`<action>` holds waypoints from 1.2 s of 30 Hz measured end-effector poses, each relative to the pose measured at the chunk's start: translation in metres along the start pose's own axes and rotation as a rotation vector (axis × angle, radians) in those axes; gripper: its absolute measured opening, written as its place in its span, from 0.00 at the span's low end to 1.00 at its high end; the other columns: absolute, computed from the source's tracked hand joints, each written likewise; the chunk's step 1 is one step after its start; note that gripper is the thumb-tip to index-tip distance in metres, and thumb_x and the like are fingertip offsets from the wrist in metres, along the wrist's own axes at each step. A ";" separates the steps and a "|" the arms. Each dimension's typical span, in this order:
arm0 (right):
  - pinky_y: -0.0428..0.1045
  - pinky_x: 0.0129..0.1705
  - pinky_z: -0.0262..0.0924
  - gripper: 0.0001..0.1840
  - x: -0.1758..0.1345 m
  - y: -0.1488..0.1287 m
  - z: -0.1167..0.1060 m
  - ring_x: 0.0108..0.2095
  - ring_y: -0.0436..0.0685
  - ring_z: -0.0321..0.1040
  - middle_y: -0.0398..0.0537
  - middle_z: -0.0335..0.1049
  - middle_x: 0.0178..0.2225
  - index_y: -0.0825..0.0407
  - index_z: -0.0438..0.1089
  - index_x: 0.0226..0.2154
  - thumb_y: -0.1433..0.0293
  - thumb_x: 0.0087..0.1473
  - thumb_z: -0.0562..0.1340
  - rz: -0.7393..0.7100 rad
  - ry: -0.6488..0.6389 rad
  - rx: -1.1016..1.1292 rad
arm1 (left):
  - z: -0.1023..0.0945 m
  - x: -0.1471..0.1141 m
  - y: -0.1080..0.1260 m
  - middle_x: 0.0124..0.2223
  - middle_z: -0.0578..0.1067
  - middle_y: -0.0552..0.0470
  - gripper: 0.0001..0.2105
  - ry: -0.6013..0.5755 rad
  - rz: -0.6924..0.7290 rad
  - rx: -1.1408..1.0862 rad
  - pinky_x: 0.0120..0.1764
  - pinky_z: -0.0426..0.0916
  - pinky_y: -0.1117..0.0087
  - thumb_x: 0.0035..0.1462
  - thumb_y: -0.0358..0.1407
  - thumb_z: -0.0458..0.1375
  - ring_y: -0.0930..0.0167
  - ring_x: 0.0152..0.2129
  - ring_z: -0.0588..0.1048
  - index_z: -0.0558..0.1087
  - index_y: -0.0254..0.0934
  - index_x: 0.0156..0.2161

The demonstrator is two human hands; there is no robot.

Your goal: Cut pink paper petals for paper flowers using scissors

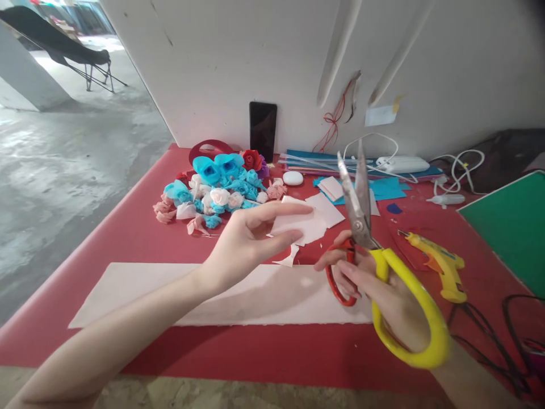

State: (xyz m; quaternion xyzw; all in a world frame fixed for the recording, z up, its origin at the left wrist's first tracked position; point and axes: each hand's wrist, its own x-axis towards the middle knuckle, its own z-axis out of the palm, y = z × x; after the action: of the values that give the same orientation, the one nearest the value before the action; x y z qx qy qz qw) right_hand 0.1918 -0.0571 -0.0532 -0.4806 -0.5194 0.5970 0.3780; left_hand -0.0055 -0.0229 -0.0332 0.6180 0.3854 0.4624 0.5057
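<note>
My right hand (pixel 374 278) is closed around the handles of a pair of scissors (pixel 361 227), one handle yellow and one red. The blades point up and away, slightly parted. My left hand (pixel 251 238) hovers above the table with thumb and forefinger apart, and nothing shows between them. Behind its fingertips lie pale pink cut paper pieces (pixel 326 210), with a small torn scrap (pixel 288 257) in front of them. Under both hands a long pale pink paper strip (pixel 170 295) stretches across the table; my right hand and the scissors cover its right end.
A heap of blue, white, pink and red paper flowers (pixel 219 196) sits at the back left of the red table (pixel 213 352). A black phone (pixel 263 130) leans on the wall. A yellow glue gun (pixel 440 264) with its cord and a green board (pixel 511 227) lie right.
</note>
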 end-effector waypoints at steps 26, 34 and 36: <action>0.42 0.20 0.54 0.07 0.005 -0.018 0.003 0.19 0.44 0.54 0.37 0.57 0.23 0.50 0.59 0.29 0.70 0.46 0.60 -0.118 0.164 0.109 | 0.030 -0.011 -0.013 0.37 0.74 0.53 0.09 -0.356 -0.379 -0.245 0.38 0.67 0.74 0.54 0.35 0.57 0.73 0.34 0.72 0.71 0.36 0.40; 0.44 0.21 0.53 0.10 0.001 -0.011 0.008 0.18 0.45 0.54 0.37 0.56 0.23 0.49 0.58 0.33 0.68 0.49 0.60 -0.037 0.069 0.182 | 0.030 -0.017 -0.014 0.27 0.73 0.55 0.11 -0.359 -0.399 -0.130 0.36 0.66 0.76 0.57 0.38 0.52 0.75 0.28 0.71 0.71 0.33 0.28; 0.44 0.21 0.52 0.12 0.004 -0.010 0.007 0.18 0.46 0.53 0.36 0.55 0.23 0.48 0.56 0.35 0.66 0.49 0.60 -0.057 0.082 0.145 | 0.029 -0.016 -0.013 0.24 0.71 0.56 0.12 -0.342 -0.412 -0.135 0.32 0.66 0.77 0.56 0.38 0.53 0.76 0.24 0.70 0.70 0.33 0.26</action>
State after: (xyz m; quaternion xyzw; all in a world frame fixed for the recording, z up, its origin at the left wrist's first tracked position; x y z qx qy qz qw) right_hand 0.1832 -0.0537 -0.0444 -0.4611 -0.4723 0.6020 0.4494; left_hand 0.0180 -0.0437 -0.0503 0.5605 0.3804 0.2632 0.6869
